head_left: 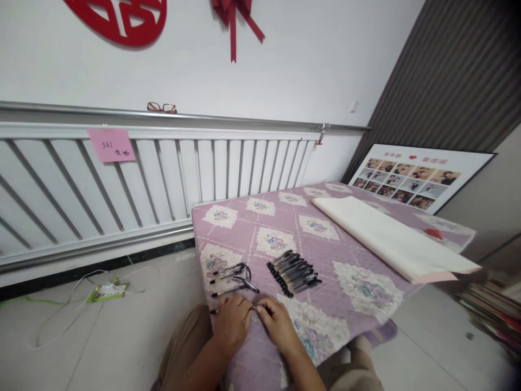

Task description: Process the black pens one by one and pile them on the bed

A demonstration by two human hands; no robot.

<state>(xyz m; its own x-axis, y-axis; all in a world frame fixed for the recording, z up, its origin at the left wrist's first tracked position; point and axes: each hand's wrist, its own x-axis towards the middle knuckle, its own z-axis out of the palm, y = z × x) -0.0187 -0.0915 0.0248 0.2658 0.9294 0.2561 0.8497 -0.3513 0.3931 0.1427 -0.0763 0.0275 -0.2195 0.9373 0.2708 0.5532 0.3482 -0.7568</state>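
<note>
My left hand [233, 324] is closed around a dark pen [214, 311], whose end pokes out to the left of my fingers. My right hand [277, 321] pinches at the other end of the same pen, and the fingertips of both hands nearly meet. Most of the pen is hidden by my fingers. Just beyond my hands a row of several black pens [297, 272] lies side by side on the purple floral tablecloth [280, 214]. A smaller loose group of black pens [232, 288] lies to the left, near the table's edge.
A folded cream sheet [378, 233] lies across the table's right side. Behind it leans a photo board [415, 176]. A white radiator [228, 168] runs along the wall, with glasses [161, 108] on the pipe above. A power strip [108, 292] with cables lies on the floor.
</note>
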